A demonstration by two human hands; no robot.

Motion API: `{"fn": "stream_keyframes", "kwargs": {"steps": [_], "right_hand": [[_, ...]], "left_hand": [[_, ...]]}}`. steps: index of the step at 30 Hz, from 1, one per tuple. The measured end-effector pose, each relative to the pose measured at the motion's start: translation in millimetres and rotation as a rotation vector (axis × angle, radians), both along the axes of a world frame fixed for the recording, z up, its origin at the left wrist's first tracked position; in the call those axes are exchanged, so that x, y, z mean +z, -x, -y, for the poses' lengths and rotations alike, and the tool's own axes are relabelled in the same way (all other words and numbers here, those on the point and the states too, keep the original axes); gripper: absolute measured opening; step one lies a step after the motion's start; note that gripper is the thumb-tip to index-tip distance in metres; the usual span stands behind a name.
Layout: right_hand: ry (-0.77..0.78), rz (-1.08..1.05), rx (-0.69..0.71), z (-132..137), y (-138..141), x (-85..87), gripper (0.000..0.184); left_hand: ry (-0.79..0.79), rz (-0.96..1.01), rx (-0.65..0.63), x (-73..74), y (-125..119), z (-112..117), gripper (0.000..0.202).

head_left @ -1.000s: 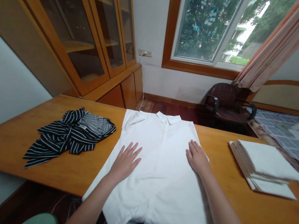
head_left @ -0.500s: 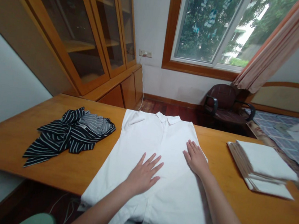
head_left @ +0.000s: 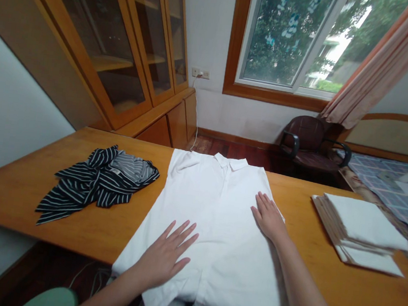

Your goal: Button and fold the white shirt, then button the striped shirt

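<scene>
A white collared shirt (head_left: 233,216) lies spread across the wooden table (head_left: 19,175), its collar at the far edge and its hem hanging over the near edge. On the lower left part of the shirt, my left hand (head_left: 169,253) rests flat with fingers spread. My right hand (head_left: 267,215) lies flat on the shirt's right side, close to its edge, fingers stretched out. Neither hand holds anything. To the left on the table is a crumpled black-and-white striped garment (head_left: 100,180).
A stack of folded white cloth with brown layers (head_left: 364,225) sits on the table's right side. Behind the table stand a brown armchair (head_left: 309,141) and a glass-doored cabinet (head_left: 127,49). A green stool (head_left: 54,301) is below the near left edge.
My left hand has slid left and toward me over the shirt. My right hand stays in the same place on the fabric. The view has shifted slightly.
</scene>
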State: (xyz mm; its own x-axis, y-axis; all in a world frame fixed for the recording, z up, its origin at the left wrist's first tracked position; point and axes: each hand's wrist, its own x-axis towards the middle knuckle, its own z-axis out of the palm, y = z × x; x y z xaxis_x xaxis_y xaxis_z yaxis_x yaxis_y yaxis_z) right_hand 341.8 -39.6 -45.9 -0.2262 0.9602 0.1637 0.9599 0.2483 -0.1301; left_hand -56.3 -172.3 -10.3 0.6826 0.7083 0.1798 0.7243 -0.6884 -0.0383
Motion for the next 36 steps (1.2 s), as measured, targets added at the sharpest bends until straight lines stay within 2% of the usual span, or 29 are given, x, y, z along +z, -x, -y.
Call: {"fn": "stream_keyframes", "kwargs": {"steps": [5,9,12,16,19,21,23,26,34,36], "right_hand": [[0.005,-0.013,-0.012,1,0,2.0,0.058],[-0.005,-0.034,-0.021,5,12,8.7,0.054],[-0.026,-0.072,0.087,16,43,19.2,0.053],[-0.042,-0.126,0.316,38,104,32.3,0.06],[-0.015,-0.14,0.439,52,136,33.3,0.062],[-0.005,-0.132,0.463,56,143,30.5,0.059],[0.0,-0.118,0.445,55,140,27.2,0.058],[0.0,-0.087,0.374,47,120,22.9,0.057],[0.001,0.009,0.025,7,20,4.7,0.059],[0.014,0.024,-0.015,-2,0,2.2,0.059]], "left_hand": [[0.001,-0.011,0.014,3.8,16,6,0.06],[0.009,-0.033,0.003,9.8,18,4,0.061],[-0.007,-0.014,0.048,10.1,10,-6,0.06],[-0.018,0.055,0.143,2.5,-12,-32,0.054],[-0.011,0.103,0.262,-7.8,-28,-50,0.052],[-0.014,0.126,0.331,-15.7,-33,-58,0.052],[-0.019,0.135,0.357,-22.7,-33,-61,0.052],[-0.024,0.132,0.347,-28.2,-29,-61,0.053],[-0.023,0.119,0.352,-24.9,-27,-60,0.052],[-0.022,0.12,0.354,-25.2,-27,-60,0.052]]}}
